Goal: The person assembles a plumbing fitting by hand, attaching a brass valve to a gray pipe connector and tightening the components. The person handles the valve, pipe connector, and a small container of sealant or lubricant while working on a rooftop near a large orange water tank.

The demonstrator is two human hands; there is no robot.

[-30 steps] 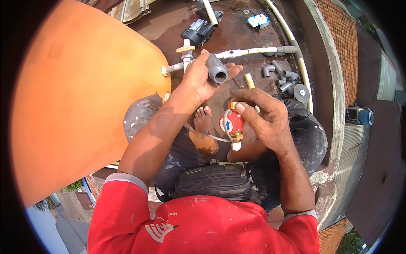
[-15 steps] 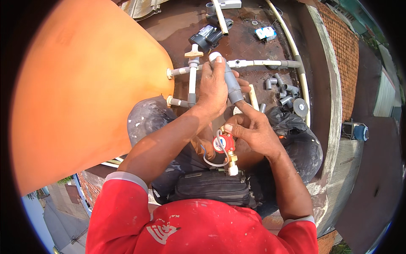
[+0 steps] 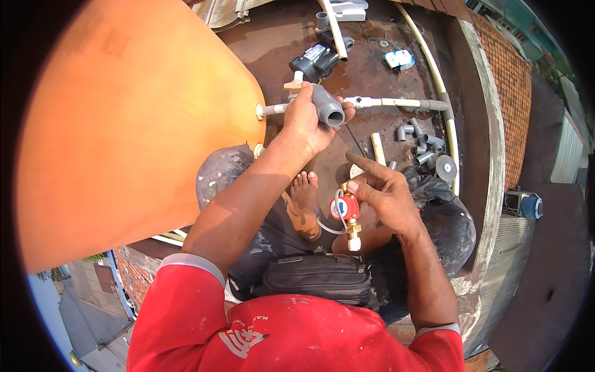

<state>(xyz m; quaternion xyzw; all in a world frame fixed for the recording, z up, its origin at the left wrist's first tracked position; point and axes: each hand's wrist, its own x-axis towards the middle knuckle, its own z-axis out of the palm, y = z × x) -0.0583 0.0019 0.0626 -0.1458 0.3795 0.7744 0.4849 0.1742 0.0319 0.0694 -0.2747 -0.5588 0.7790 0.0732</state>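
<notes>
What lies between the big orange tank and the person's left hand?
In the head view, a short grey pipe leads from the orange tank toward the left hand.

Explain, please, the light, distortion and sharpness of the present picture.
Head view: bright daylight nearly washes out parts of the large, smooth orange tank; head view: the long, pale concrete ledge bows, and the corners are black; head view: the grey plastic pipe fitting in the left hand and the red, brass-ended device in the right hand look fairly sharp.
</notes>
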